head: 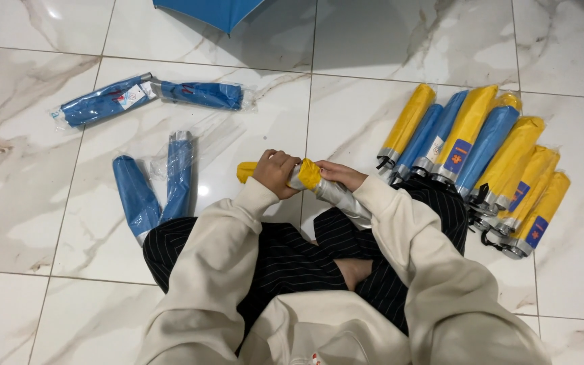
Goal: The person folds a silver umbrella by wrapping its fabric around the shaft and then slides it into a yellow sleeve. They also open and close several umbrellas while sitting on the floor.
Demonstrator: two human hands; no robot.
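From the head camera we see our left hand [275, 174] and right hand [339, 176], fingers clamped on a folded yellow umbrella [309, 174] above our lap; more folded umbrellas [481, 159] lie on the floor [346, 108] nearby.

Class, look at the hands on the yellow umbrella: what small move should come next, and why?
Probably keep twisting the umbrella tighter. The left hand grips its yellow end, the right hand the middle, and silver fabric still hangs loose toward the lap, unlike the neat rolled pile on the right.
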